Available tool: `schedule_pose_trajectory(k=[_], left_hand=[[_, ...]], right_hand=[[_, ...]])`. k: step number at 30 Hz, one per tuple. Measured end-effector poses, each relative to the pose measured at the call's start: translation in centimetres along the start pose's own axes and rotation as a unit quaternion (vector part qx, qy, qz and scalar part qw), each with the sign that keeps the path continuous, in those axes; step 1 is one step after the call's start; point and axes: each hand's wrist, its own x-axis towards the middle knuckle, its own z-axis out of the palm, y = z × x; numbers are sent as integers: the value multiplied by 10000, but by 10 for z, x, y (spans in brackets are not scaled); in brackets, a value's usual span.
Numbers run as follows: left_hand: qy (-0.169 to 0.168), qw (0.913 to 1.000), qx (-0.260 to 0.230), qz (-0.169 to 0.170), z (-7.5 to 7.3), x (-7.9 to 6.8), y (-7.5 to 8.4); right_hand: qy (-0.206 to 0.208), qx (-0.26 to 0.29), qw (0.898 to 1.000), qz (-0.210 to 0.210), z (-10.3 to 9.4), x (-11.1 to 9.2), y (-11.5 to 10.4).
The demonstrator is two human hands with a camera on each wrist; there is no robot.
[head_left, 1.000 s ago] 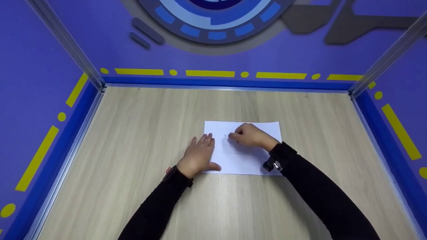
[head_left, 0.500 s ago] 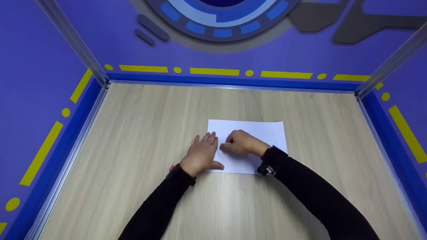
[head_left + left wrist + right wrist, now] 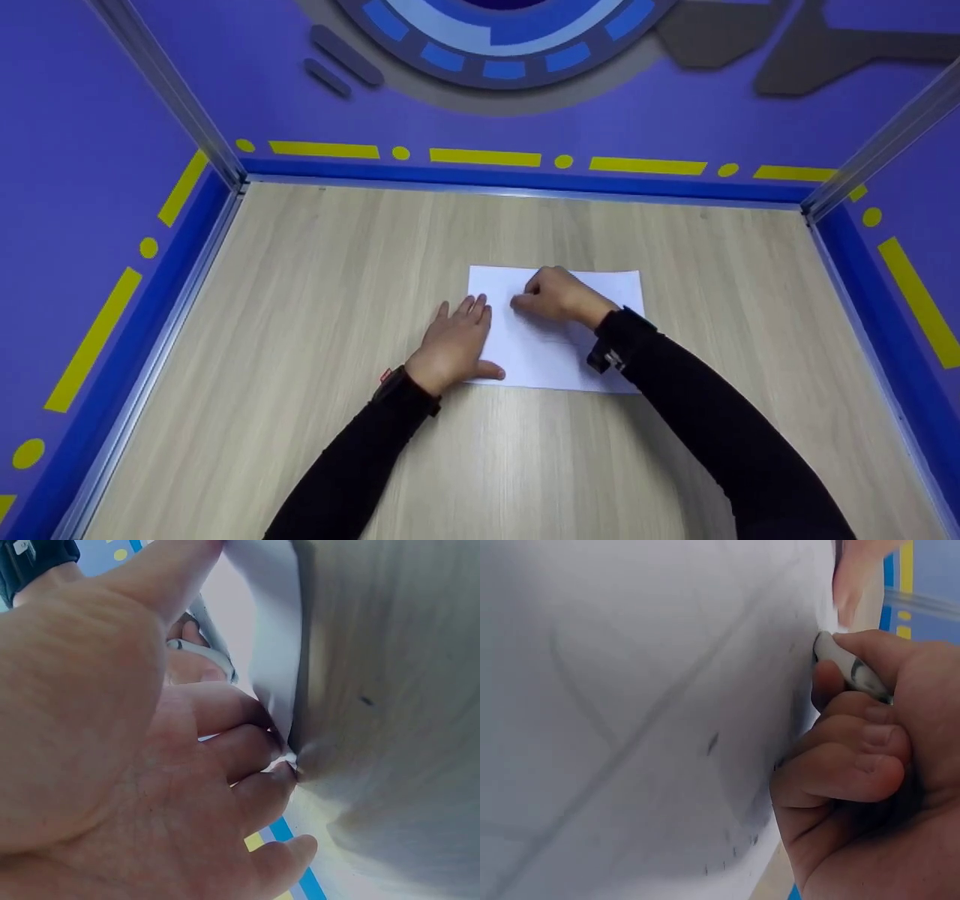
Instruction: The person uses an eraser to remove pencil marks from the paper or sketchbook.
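Note:
A sheet of white paper (image 3: 525, 367) lies on the table with faint pencil lines and grey smudges on it. My left hand (image 3: 451, 346) rests flat on its left edge, fingers spread and thumb out to the side. Over the upper middle of the sheet, my right hand (image 3: 564, 295) pinches a white eraser (image 3: 845, 662) between thumb and forefinger, the other fingers curled under. The eraser is smudged with grey and hidden from the head view. Small dark eraser crumbs (image 3: 713, 743) lie on the paper in the right wrist view.
The wood-grain table (image 3: 337, 300) is bounded by a metal rail (image 3: 517, 192) at the back. Blue-purple panels (image 3: 480, 127) with yellow dashes stand on the left, right and far sides. Both wrists carry black straps, the right strap (image 3: 626, 330) close above the paper.
The right hand with the eraser moved down and left over the paper, then back up and right. The left hand stays on the sheet's edge. The head view has shifted slightly.

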Motion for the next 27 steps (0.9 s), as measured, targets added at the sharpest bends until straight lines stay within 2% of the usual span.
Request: schedule_pose_trajectory(k=[5,11,19,23,27], left_hand=[[-31,10000,-21,-10,-1,1,0],[36,9999,127,45,0,0,-1],[-30,10000,29,41,-1,0,0],[-112,9999,-110,47,-3,0,-1],[-123,9996,-243,112,-3,1,0]], right_hand=[[364,-66,9991,189,-8,3,7],[443,-35,9990,-19,-6,-1,11],[563,532,9960,443,-23,-28,30],[251,439,9976,471,-28,-39,33],[-169,279,9985,440,-21,-45,29]])
